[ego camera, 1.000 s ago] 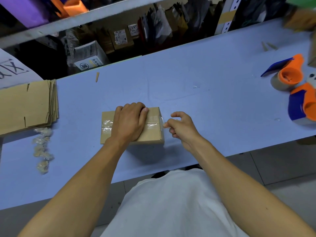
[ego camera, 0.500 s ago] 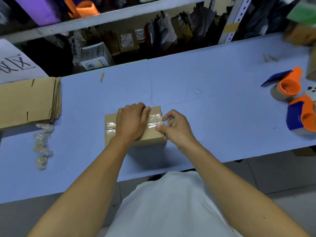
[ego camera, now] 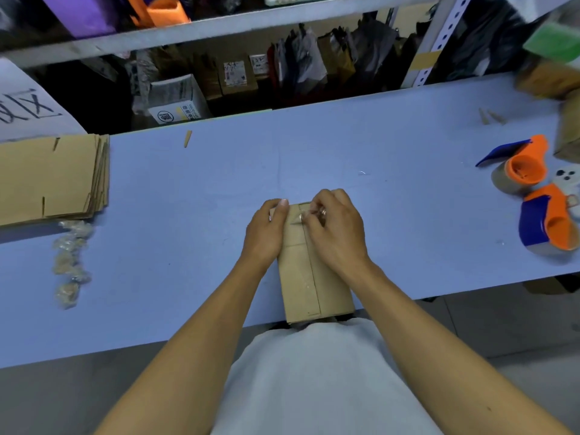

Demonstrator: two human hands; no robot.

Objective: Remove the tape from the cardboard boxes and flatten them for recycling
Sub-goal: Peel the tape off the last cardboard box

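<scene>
A small brown cardboard box (ego camera: pixel 309 277) lies lengthwise at the front edge of the blue table (ego camera: pixel 188 189), its seam running away from me. My left hand (ego camera: pixel 266 229) grips the box's far left side, thumb on top. My right hand (ego camera: pixel 335 227) sits over the far end, its fingertips pinching a bit of clear tape (ego camera: pixel 298 218) at the seam. Most of the tape is hidden under my fingers.
A stack of flattened boxes (ego camera: pixel 50 180) lies at the left with crumpled tape balls (ego camera: pixel 70 262) in front of it. Two orange and blue tape dispensers (ego camera: pixel 518 164) (ego camera: pixel 547 222) sit at the right. Cluttered shelves stand behind the table.
The box has been turned from crosswise to lengthwise and pulled toward the table's front edge. My right hand has moved onto the far end and pinched the tape.
</scene>
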